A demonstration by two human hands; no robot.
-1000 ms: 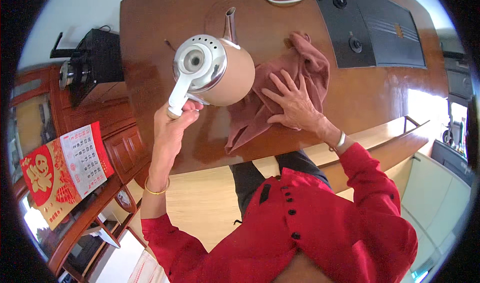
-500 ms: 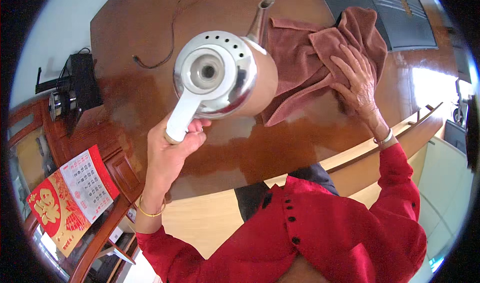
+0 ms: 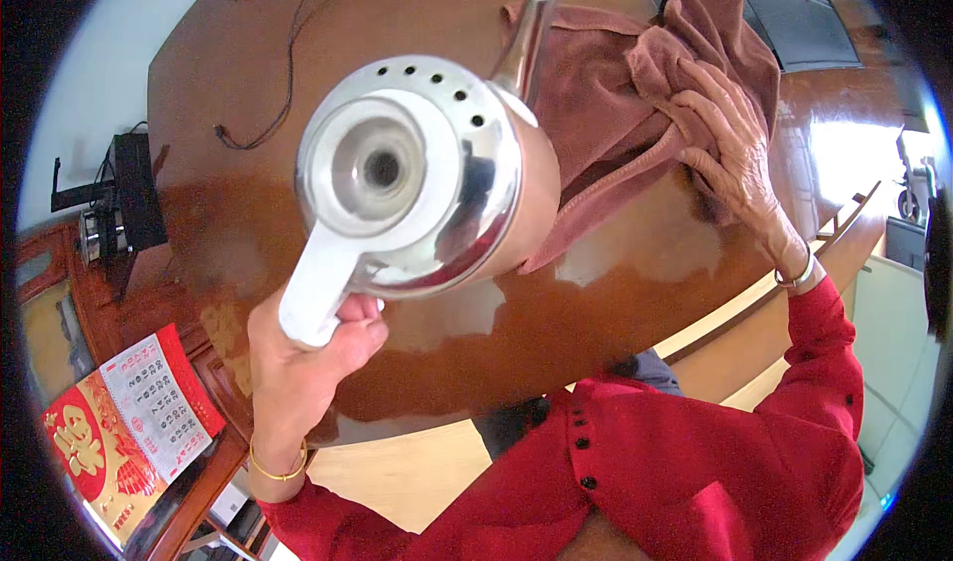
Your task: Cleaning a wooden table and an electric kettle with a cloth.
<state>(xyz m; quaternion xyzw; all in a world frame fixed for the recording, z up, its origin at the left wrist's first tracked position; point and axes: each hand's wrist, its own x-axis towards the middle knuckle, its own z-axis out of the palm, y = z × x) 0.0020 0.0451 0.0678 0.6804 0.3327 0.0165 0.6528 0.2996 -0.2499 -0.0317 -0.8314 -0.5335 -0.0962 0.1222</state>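
In my left hand (image 3: 308, 367) is a shiny metal kettle (image 3: 486, 213), gripped by its white handle with the fingers wrapped round it. The kettle is raised above the table, close to the camera. A white ring with a dark round recess faces me, and small dark holes line the metal rim. Its long thin spout (image 3: 531, 40) points up and to the right. A crumpled brown towel (image 3: 596, 104) lies on the table to the right of the kettle. My right hand (image 3: 730, 144) rests on the towel with fingers spread and slightly bent.
The polished brown table (image 3: 417, 362) has a dark cable (image 3: 288, 74) at far left and a dark flat panel (image 3: 804, 25) at far right. A black device (image 3: 139, 189) stands beyond the left edge. A red calendar (image 3: 149, 412) lies lower left, near wooden furniture.
The kettle has come nearer to the camera and shifted left, so it looks larger. My right hand and the bunched towel part under it have moved slightly right.
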